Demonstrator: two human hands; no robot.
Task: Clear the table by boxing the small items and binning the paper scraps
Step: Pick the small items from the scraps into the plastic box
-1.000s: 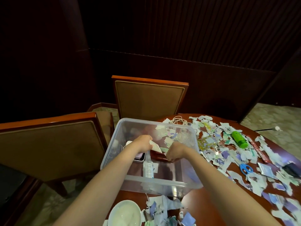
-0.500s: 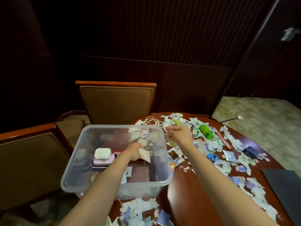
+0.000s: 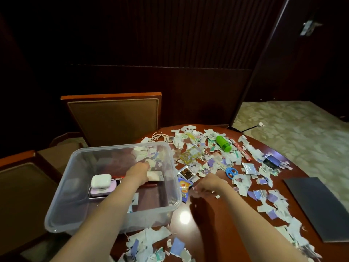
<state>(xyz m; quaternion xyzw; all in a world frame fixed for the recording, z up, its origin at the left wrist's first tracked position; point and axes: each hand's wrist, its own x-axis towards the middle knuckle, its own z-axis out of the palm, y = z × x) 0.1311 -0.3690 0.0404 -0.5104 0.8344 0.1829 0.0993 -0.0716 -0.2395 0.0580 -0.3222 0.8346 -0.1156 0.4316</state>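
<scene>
The right hand (image 3: 207, 185) is motion-blurred (grip unreadable); the left hand (image 3: 138, 172) hides its own fingertips inside the clear box (image 3: 66, 205); the nearest paper scraps (image 3: 151, 250) are cut off.

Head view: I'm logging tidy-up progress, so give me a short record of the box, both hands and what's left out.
box: clear plastic box on the table
inside: white earbuds case atop a lilac device
left hand: in the box, holds a white packet
right hand: over the table beside the box, blurred; contents unclear
left out: paper scraps, blue scissors, green bottle
</scene>
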